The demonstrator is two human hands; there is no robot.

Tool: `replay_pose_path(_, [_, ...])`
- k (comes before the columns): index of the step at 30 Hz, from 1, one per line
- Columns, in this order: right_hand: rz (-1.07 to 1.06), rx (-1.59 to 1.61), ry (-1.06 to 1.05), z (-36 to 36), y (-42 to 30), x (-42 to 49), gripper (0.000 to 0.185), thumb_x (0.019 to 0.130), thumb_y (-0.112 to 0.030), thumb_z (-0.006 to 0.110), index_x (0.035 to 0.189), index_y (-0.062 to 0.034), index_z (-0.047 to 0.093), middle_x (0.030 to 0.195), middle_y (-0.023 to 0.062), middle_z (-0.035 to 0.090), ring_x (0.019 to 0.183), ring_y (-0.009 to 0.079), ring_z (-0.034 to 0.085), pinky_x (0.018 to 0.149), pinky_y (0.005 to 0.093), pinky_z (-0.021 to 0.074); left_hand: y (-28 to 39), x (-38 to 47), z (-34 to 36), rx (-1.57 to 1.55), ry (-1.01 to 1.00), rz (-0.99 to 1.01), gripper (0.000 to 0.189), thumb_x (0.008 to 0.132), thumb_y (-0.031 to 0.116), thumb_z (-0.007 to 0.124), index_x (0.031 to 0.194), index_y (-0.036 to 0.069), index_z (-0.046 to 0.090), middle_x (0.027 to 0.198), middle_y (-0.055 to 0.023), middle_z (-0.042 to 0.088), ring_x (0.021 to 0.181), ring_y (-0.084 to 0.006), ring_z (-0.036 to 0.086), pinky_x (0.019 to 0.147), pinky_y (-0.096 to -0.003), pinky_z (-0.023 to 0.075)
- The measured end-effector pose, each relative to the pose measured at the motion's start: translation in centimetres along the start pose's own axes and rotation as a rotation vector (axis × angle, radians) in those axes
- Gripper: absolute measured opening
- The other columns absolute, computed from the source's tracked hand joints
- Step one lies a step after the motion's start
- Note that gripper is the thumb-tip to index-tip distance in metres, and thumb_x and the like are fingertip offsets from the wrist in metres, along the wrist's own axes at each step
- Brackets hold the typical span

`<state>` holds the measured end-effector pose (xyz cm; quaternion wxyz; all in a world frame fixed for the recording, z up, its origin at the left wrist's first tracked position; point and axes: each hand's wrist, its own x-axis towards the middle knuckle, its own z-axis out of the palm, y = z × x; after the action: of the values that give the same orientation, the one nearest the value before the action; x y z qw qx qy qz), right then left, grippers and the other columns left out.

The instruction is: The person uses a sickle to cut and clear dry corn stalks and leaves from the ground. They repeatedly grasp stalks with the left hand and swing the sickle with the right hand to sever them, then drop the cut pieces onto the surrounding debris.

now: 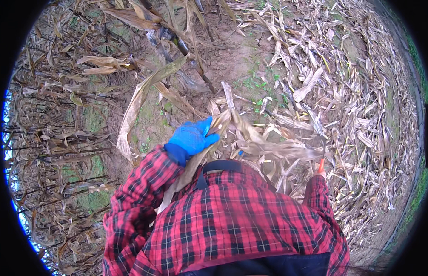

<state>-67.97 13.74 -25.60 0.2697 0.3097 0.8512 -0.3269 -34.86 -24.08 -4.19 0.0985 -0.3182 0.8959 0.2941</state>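
My left hand [190,138], in a blue work glove, grips a dry corn stalk with withered leaves [222,121] in front of my body. The leaves toward the right are blurred by motion. A small pale spot shows beside the gloved fingers; I cannot tell whether it is a cut end or part of an ear. Low at the right, my right hand [323,175] is closed on the orange handle of a sickle [321,165]. Its thin dark blade points away from me, over fallen leaves, and is partly blurred.
Standing dry corn stalks [186,50] rise ahead, and rows of them [62,145] fill the left. Cut stalks and leaves [358,138] cover the ground on the right. Bare reddish soil [231,51] with small green weeds [258,82] lies between. A grassy edge [415,203] borders the far right.
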Motion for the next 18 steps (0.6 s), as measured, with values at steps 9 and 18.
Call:
replay_pose_path(9, [-0.576,-0.192,-0.870,15.5,-1.6,-7.1,0.035,0.082,-0.022,0.058,0.113,-0.0083,0.050,0.069,0.0016,0.052,0.056,0.0122,0.052,0.051,0.0274,0.0442,-2.8,3.8,0.1,0.712,0.517,0.145,0.064,0.078,0.049,0.045,0.132,0.015,0.036,0.134,-0.0116,0.038,0.124,-0.0308,0.032,0.102,-0.0471,0.0195])
replay_pose_path(18, [-1.125,-0.393,-0.838,14.7,-2.5,-23.6,0.032,0.082,-0.030,0.061,0.099,-0.0045,0.059,0.072,0.0036,0.056,0.070,0.0145,0.055,0.067,0.0310,0.0443,-23.8,2.5,-7.4,0.116,0.118,-0.709,0.064,0.082,0.052,0.040,0.126,0.006,0.039,0.120,-0.0196,0.050,0.111,-0.0352,0.048,0.095,-0.0417,0.0358])
